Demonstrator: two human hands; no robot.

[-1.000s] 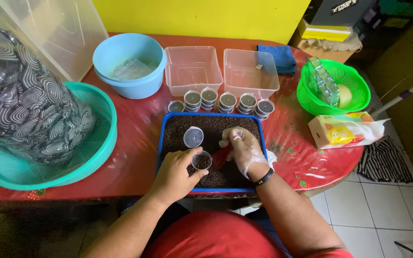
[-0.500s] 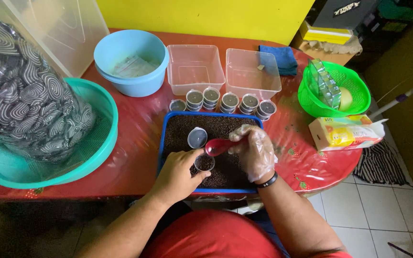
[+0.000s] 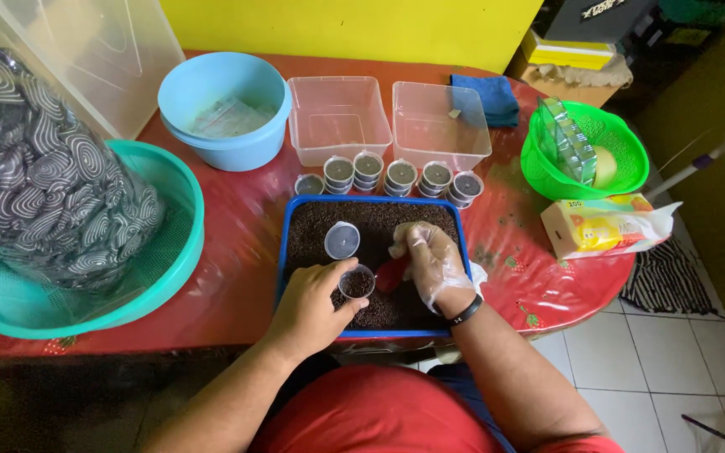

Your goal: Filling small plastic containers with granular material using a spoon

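A blue tray (image 3: 282, 252) full of dark granules lies at the table's near edge. My left hand (image 3: 310, 304) holds a small clear cup (image 3: 357, 282), partly filled with the dark stuff, over the tray. My right hand (image 3: 431, 262), in a clear plastic glove, grips a red spoon (image 3: 391, 273) whose bowl sits right beside the cup's rim. A round clear lid (image 3: 342, 240) rests on the granules just beyond the cup. Several filled, lidded cups (image 3: 396, 174) stand in a row behind the tray.
Two clear square boxes (image 3: 337, 117) and a light-blue bowl (image 3: 224, 109) stand further back. A teal basin (image 3: 169, 268) holding a patterned bag is at left. At right are a green basket (image 3: 585, 151), a yellow packet (image 3: 602, 225) and a blue cloth (image 3: 484, 96).
The red spoon rose from the granules, then came down to the cup's rim. My left hand kept the cup in place over the tray.
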